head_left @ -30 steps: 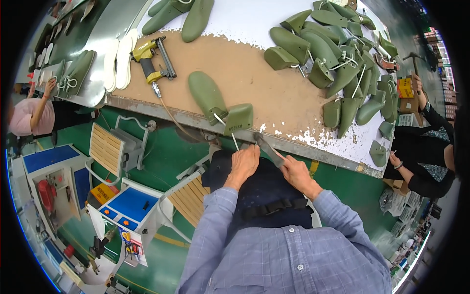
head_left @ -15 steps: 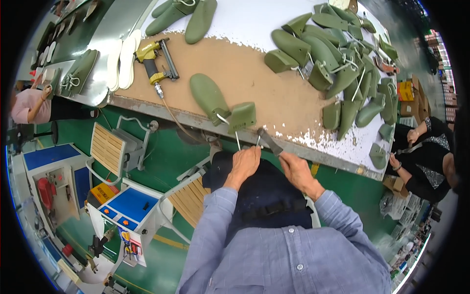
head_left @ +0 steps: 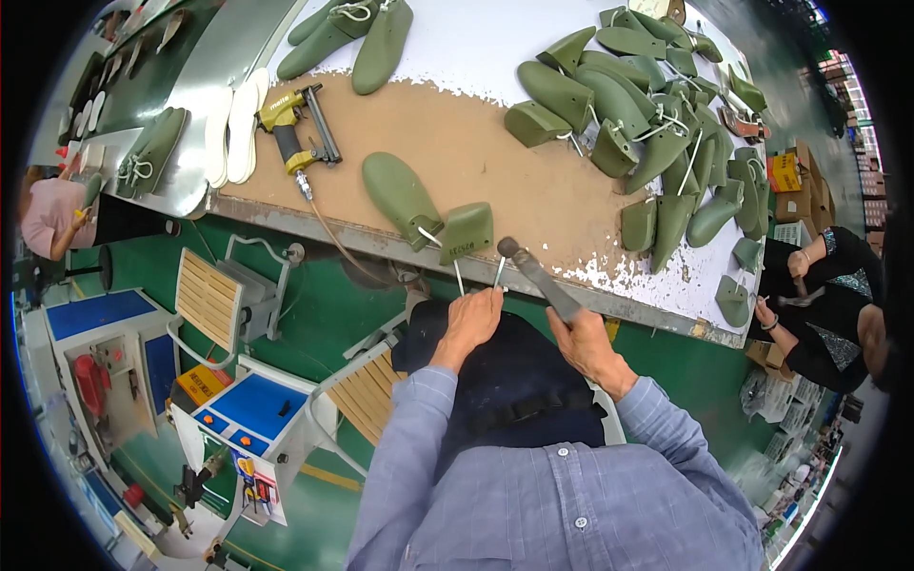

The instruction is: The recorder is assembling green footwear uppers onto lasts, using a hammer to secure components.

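Note:
My left hand is closed in a pinch just off the table's front edge, holding a thin metal rod upright. My right hand grips a dark hammer, whose rounded end is raised close to the rod's top. In front of my hands lies a green shoe last, sole side up. Beside it, a green heel block rests at the edge. A white cord hangs from the block toward my left fingers; whether they hold it is hidden.
Many green lasts pile up at the table's right. A yellow-black nail gun with an air hose lies at left, near white insoles. Slatted chairs stand below. Another person works at right, another at far left.
The hammer's rounded end has risen slightly, away from the table's edge. My left hand still pinches the rod. The view has shifted a little.

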`<state>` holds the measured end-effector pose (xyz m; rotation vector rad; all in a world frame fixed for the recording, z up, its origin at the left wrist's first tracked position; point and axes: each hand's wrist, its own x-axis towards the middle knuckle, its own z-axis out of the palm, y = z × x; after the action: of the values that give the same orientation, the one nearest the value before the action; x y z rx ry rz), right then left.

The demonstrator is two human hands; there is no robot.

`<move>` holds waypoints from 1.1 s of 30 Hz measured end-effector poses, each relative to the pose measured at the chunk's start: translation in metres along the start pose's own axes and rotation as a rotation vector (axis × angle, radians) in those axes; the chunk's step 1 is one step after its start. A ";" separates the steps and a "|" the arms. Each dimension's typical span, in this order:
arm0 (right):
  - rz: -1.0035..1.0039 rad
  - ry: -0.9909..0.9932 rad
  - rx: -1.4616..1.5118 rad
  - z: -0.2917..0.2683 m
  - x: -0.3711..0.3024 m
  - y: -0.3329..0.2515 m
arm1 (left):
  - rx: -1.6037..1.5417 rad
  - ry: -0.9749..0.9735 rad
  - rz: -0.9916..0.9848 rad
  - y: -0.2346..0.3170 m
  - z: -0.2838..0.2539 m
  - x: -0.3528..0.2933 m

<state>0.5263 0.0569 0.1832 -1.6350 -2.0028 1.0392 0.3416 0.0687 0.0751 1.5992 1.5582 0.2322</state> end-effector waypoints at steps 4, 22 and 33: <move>-0.053 -0.003 0.069 0.008 -0.011 0.017 | -0.005 0.033 0.035 0.002 0.001 -0.002; -0.017 0.237 -0.163 0.016 0.010 0.043 | -0.222 -0.050 0.030 -0.007 -0.001 0.001; -0.081 0.370 0.520 -0.040 0.067 -0.068 | -0.014 0.373 0.489 0.082 -0.095 -0.028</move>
<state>0.4881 0.1289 0.2471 -1.3336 -1.4000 1.0276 0.3329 0.0984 0.1998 1.9900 1.3957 0.8447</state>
